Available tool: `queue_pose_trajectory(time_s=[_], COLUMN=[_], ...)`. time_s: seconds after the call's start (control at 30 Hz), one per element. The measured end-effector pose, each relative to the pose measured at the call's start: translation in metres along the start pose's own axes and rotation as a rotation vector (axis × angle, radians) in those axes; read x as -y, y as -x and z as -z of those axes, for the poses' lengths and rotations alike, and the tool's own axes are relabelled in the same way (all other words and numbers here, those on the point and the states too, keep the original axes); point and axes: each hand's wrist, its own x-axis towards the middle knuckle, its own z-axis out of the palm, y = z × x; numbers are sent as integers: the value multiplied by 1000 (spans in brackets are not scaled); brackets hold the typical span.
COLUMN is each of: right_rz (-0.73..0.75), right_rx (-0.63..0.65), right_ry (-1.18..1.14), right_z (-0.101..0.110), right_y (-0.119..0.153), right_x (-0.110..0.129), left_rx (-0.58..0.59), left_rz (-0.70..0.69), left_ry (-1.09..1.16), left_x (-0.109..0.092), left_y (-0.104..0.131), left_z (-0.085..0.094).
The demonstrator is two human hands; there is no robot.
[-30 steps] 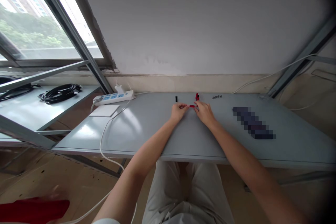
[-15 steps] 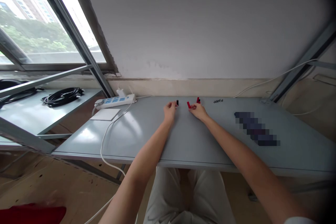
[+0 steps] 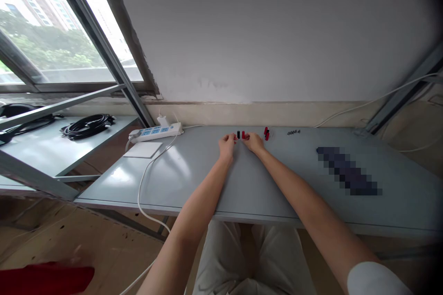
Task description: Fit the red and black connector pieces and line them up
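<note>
Close together at the back of the grey table (image 3: 194,175), my two hands face each other. A small black block-like piece (image 3: 238,134) is pinched upright at the fingertips of my left hand (image 3: 226,145). Red shows at those fingertips too, too small to make out. My right hand (image 3: 255,143) holds a small red block-like piece (image 3: 243,134) just beside the black one; whether the two touch I cannot tell. Right of that hand lie several red and black pieces (image 3: 266,134) in a cluster. Farther right is a row of tiny dark parts (image 3: 293,132), perhaps screws.
A white power strip (image 3: 157,132) and a flat white panel (image 3: 142,150) are at the left, with a white cable (image 3: 140,184) crossing the table's front edge. A pixelated dark object (image 3: 348,170) lies at the right. Coiled black cables (image 3: 88,126) rest on the neighbouring table.
My right hand has moved left with the red piece, away from the cluster and up to the black piece in my left hand. The view has shifted slightly.
</note>
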Motion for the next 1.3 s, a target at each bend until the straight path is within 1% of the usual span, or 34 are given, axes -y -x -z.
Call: queue_pose_trajectory(time_s=[0.2, 0.3, 0.37, 0.43, 0.5, 0.53, 0.57, 0.63, 0.7, 0.73, 0.8, 0.9, 1.0, 1.17, 1.3], right_rz=[-13, 19, 59, 110, 184, 206, 212, 166, 134, 121, 101, 79, 83, 72, 50], right_rx=[10, 14, -3, -29, -24, -7, 5, 3, -17, -37, -71, -65, -19, 23, 69], right_ry=[55, 80, 108, 147, 188, 205, 222, 283, 331, 352, 385, 405, 389, 363, 354], right_z=[-3, -2, 4, 16, 32, 41, 49, 65, 77, 81, 84, 84, 80, 75, 71], right_y=[-2, 0, 5, 13, 22, 27, 32, 40, 46, 47, 50, 53, 54, 54, 53], right_x=[2, 4, 4, 0, -9, -15, -22, -37, -51, -56, -64, -70, -71, -74, -76], left_rx=[3, 1, -3, 19, 97, 159, 230, 371, 470, 501, 526, 475, 422, 379, 330], left_rz=[-13, -31, -79, -184, -331, -408, -479, -600, -677, -693, -689, -692, -730, -768, -739], left_ry=[-10, -20, -37, -94, -212, -297, -397, -630, -844, -924, -1024, -1085, -1121, -1128, -1106], left_x=[1, 2, 2, 1, 1, 0, 0, -1, -1, -1, 0, 5, 12, 16, 14], left_y=[0, -1, -1, 1, 5, 8, 12, 18, 23, 24, 23, 16, 9, 6, 6], left_z=[0, 0, -1, -4, -9, -12, -16, -26, -38, -45, -59, -77, -88, -91, -91])
